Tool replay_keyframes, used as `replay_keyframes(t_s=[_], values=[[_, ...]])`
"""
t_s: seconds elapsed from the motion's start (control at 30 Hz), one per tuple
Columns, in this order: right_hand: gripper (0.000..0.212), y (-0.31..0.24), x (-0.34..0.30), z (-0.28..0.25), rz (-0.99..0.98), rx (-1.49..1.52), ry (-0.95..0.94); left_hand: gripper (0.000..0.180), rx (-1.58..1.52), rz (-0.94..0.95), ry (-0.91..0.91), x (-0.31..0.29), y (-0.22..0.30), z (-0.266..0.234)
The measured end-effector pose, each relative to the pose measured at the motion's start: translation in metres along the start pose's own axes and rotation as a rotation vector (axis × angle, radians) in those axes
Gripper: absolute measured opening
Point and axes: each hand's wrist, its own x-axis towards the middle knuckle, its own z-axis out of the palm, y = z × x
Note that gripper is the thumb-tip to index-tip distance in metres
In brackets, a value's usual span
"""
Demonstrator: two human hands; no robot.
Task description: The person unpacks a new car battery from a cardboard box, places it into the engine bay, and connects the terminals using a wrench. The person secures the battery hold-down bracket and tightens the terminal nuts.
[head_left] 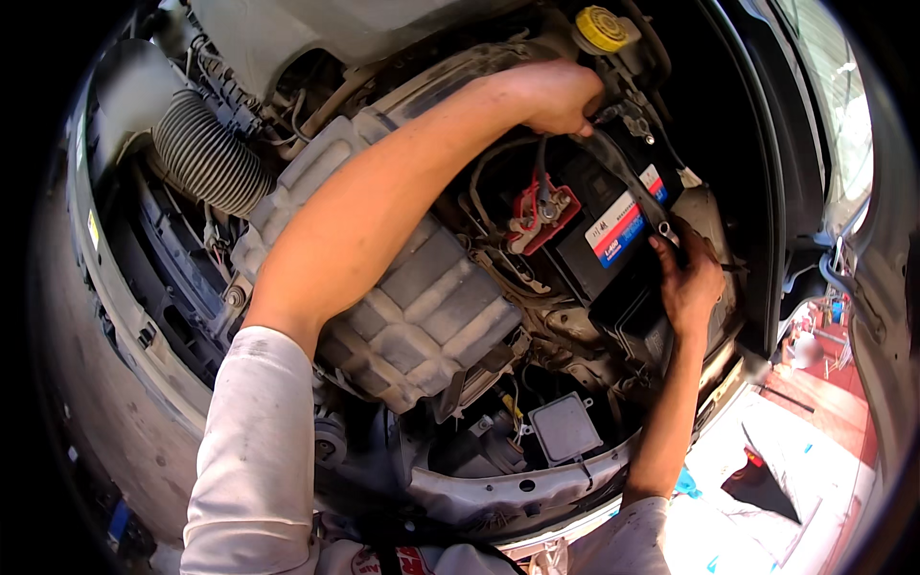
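Head view looks down into an open engine bay. Left hand (561, 96) reaches across to the far side of the battery (613, 244), its grip closed around something small and dark near the hold-down bar (623, 177) — what exactly, I cannot tell. Right hand (685, 278) curls at the battery's near edge, grip narrow on a slim metal wrench (664, 230) whose ring end shows by the fingertips; working from both sides likely steadies the bar while the tool turns. Battery sits low at the bay's right side, a black plastic box with a glossy label and a red terminal cover (537, 216). Beside it lies a dusty ribbed grey air box (422, 297), fed by a corrugated hose (206, 158). A yellow cap (602, 29) sits beyond — round, smooth plastic.
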Motion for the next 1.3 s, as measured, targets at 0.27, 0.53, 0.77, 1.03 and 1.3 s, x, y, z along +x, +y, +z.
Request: replay_keyframes(t_s=[0.27,0.53,0.77,1.03,1.3], values=[[0.039,-0.011,0.0,0.005,-0.08,-0.021,0.001,0.03,-0.067,-0.045,-0.215,0.004,0.003,-0.001],[0.037,-0.011,0.001,0.002,-0.126,0.008,0.03,0.03,0.024,-0.111,-0.203,0.019,0.007,0.007],[0.036,-0.021,0.0,-0.007,-0.157,-0.043,0.064,0.025,0.272,0.004,-0.137,0.046,0.002,0.029],[0.037,-0.022,-0.005,-0.005,-0.142,0.05,0.058,0.023,0.404,0.087,-0.199,0.069,-0.004,0.043],[0.041,-0.019,-0.01,0.0,-0.086,0.145,0.025,0.022,0.397,0.065,-0.155,0.043,0.008,0.027]])
